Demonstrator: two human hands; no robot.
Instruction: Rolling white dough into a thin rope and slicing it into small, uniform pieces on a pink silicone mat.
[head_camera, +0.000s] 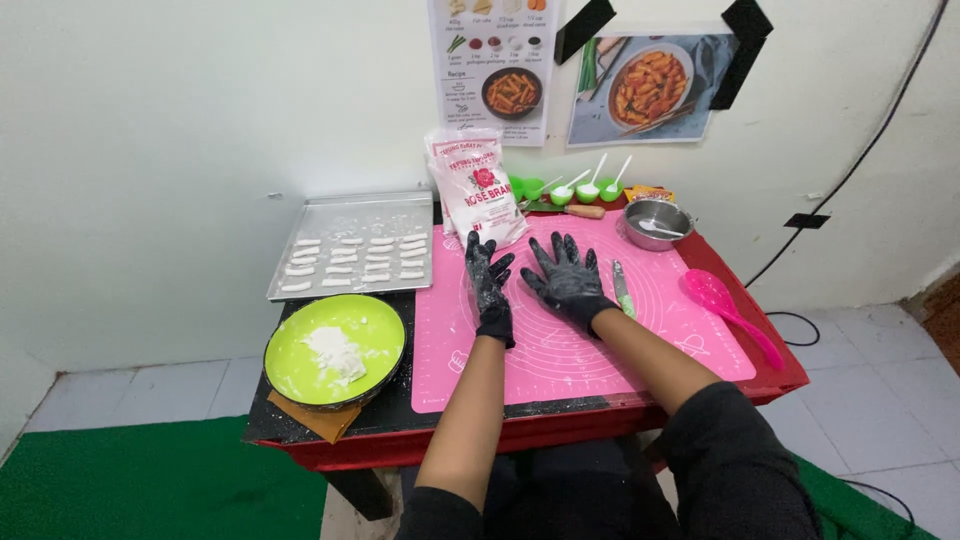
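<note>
- Red tabletop (770, 350) against a white wall, tiled floor; pink mat (560, 340) lies lengthwise across it.
- Left hand (489, 282) and right hand (566, 276), black-gloved, fingers spread, grip empty, over the mat, pointing toward the flour bag (476, 187).

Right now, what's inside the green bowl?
The green bowl holds a lump of white dough with white smears around it. Whatever lies underneath the lump is covered.
</note>
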